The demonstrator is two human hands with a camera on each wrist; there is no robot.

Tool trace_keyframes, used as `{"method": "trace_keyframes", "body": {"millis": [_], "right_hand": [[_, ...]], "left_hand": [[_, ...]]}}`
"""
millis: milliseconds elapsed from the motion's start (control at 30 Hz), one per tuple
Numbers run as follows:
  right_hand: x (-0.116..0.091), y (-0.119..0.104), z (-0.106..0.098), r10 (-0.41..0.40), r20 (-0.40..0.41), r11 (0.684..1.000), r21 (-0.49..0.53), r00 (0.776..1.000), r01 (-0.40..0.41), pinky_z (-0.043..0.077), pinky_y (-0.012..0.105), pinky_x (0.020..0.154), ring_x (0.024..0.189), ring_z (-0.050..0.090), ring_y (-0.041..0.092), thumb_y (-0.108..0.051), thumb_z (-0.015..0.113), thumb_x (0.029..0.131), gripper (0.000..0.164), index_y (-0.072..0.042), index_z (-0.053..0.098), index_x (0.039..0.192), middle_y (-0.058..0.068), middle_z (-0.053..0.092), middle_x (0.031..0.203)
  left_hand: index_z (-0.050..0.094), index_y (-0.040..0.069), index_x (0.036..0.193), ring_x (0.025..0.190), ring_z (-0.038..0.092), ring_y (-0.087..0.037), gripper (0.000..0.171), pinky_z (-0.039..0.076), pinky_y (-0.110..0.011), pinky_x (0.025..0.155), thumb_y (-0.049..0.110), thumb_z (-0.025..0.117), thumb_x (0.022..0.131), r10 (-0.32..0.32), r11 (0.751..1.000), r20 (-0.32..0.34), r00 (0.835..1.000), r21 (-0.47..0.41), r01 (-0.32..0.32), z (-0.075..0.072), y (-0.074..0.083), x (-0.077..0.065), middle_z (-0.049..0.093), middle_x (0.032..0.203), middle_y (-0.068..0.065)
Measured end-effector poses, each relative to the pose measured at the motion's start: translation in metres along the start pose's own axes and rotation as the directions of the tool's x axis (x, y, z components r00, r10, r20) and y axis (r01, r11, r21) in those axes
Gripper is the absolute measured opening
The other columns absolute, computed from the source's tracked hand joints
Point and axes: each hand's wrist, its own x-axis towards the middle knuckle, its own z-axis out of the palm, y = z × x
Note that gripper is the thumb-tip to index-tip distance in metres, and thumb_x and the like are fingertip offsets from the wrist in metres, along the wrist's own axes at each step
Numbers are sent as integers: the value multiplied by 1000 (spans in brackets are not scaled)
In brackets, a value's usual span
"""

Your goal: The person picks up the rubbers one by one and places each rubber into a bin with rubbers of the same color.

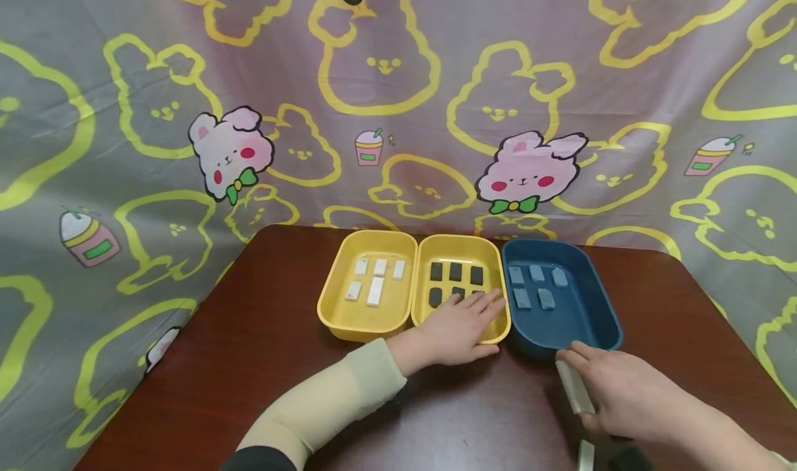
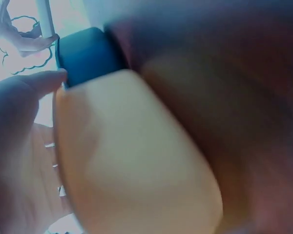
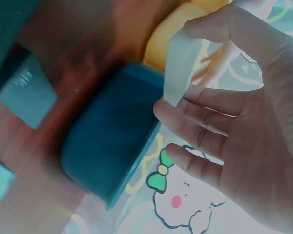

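Note:
My right hand (image 1: 629, 395) pinches a pale rectangular block (image 3: 179, 66) between thumb and fingertips, just outside the near right corner of the blue bin (image 1: 598, 329). Fingers spread and fairly straight, my left hand (image 1: 461, 329) lies over the front of the middle yellow bin (image 1: 461, 241); whether it touches the rim I cannot tell. Dark blocks (image 1: 456, 272) lie in that bin, some partly hidden by the fingers. Several grey-blue blocks (image 1: 537, 273) sit in the blue bin. White blocks (image 1: 375, 291) rest in the left yellow bin (image 1: 333, 312).
The bins stand side by side on a dark brown table (image 1: 249, 360). At the near edge of the head view lie another pale block (image 1: 585, 456) and a blurred dark object (image 1: 630, 457). A patterned curtain (image 1: 411, 180) hangs behind the table.

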Motion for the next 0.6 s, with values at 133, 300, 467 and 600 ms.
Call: {"method": "trace_keyframes", "body": {"millis": [133, 300, 467, 600], "right_hand": [[3, -5, -10, 13, -40, 1000, -4, 999, -13, 39, 22, 49, 58, 41, 1, -40, 84, 68, 67, -6, 61, 120, -7, 51, 92], [12, -10, -21, 13, -116, 998, -57, 993, -20, 43, 22, 53, 67, 46, 4, -45, 83, 68, 69, -8, 62, 122, -5, 56, 99], [26, -13, -28, -21, -190, 996, -92, 981, 4, 51, 27, 61, 76, 52, 10, -45, 83, 69, 71, -8, 60, 124, 2, 59, 109], [35, -15, -31, -41, -237, 993, -117, 971, 13, 55, 36, 70, 85, 56, 16, -43, 83, 70, 71, -7, 60, 126, 6, 59, 114]], "left_hand": [[29, 15, 154, 140, 31, -19, 72, 35, -44, 106, 60, 37, 98, 11, 1000, -57, 998, -6, -12, -9, -18, -20, 27, 157, -6], [33, 12, 152, 140, 31, -23, 66, 29, -50, 109, 52, 42, 100, -35, 998, -106, 994, -46, 31, -15, -44, -50, 29, 156, -9], [38, 9, 149, 138, 34, -29, 61, 26, -54, 109, 43, 48, 100, -151, 987, -179, 972, -80, 139, -15, -78, -77, 35, 152, -14], [41, 5, 145, 134, 39, -33, 59, 31, -55, 105, 38, 54, 99, -274, 961, -234, 933, -100, 257, -11, -110, -94, 41, 147, -18]]}}
